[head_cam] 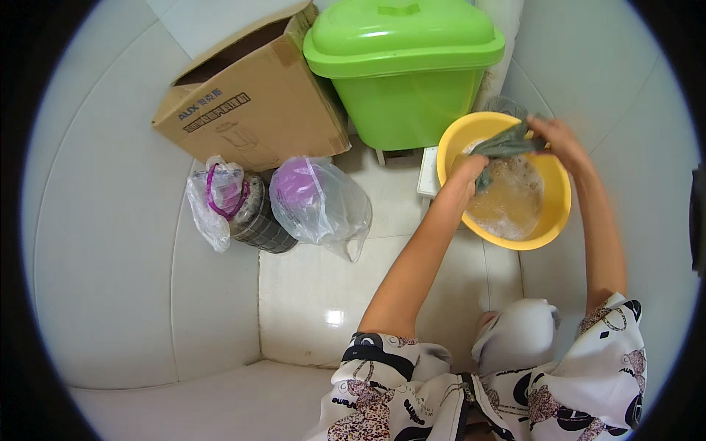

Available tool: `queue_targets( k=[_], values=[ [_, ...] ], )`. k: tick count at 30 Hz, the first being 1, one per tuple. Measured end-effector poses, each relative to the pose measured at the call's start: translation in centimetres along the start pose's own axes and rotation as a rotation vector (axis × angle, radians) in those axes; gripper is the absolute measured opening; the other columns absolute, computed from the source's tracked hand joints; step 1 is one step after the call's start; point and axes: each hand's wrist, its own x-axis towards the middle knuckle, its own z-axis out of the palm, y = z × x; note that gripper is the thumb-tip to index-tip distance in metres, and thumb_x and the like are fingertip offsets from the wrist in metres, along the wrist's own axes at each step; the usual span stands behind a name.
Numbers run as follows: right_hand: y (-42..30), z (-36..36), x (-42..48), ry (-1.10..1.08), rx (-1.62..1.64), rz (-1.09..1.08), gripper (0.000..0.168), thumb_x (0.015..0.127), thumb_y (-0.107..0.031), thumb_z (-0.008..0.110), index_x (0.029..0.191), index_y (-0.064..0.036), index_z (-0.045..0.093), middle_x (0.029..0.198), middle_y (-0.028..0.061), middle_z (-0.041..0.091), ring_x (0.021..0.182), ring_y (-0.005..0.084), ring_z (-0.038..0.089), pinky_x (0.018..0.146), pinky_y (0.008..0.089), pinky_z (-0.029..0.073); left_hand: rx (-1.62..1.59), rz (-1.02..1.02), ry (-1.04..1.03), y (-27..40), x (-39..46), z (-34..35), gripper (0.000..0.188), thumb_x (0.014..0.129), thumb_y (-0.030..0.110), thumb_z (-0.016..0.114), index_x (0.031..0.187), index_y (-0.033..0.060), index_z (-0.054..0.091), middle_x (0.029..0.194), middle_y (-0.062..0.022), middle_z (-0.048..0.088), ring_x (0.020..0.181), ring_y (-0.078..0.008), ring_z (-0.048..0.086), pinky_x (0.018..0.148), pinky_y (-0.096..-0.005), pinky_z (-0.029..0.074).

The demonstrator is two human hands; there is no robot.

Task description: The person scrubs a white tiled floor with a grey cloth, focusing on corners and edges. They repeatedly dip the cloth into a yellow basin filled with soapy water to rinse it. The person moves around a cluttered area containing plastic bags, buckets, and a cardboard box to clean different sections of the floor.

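A wet grey-green cloth (504,142) is stretched between my two hands over a yellow plastic basin (558,212). Murky, sudsy water (504,193) fills the lower part of the basin, with white foam around its edge. My left hand (468,172) grips the cloth's lower end at the basin's left side. On the other side, my right hand (557,140) holds the upper end near the far right rim. Some of the cloth hangs below my left fingers, close to the water.
Under the basin's left side shows a white stool (427,173). Behind stands a lidded green plastic bin (408,99). Farther left are an AUX cardboard box (259,121), a clear plastic bag (331,209) with something purple, and a dark container (265,223) partly covered by plastic. Walls flank both sides.
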Motion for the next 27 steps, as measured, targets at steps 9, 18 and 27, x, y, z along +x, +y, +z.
queue_targets(
  k=[9,18,27],
  values=[
    [13.9,2.6,3.6,-0.096,-0.808,-0.228,0.034,0.081,-0.024,0.060,0.099,0.005,0.057,0.088,0.0173,0.062,0.069,0.0208,0.062,0.062,0.0347,0.051,-0.173,-0.225,0.074,2.7,-1.5,4.5,0.054,0.085,0.046,0.042,0.127,0.0127,0.041,0.128,-0.0142,0.042,0.119,-0.0423,0.035,0.081,-0.0755,0.028],
    [-1.7,9.0,-8.1,-0.015,-0.149,-0.316,0.032,0.079,-0.029,0.062,0.082,0.003,0.060,0.072,0.0076,0.060,0.062,0.0128,0.055,0.058,0.0297,0.044,-0.356,0.339,-0.406,-2.1,-2.2,2.9,0.039,0.088,0.037,0.042,0.098,0.0034,0.059,0.083,-0.0096,0.061,0.067,-0.0223,0.060,0.059,-0.0357,0.049],
    [6.3,6.1,0.7,0.440,-0.443,-0.605,0.035,0.084,-0.028,0.057,0.076,0.006,0.059,0.072,0.0233,0.058,0.068,0.0381,0.056,0.065,0.0411,0.043,-0.289,0.211,0.364,-0.9,-0.8,6.7,0.031,0.089,0.024,0.042,0.095,-0.0012,0.058,0.088,-0.0111,0.060,0.079,-0.0225,0.060,0.070,-0.0378,0.048]
  ],
)
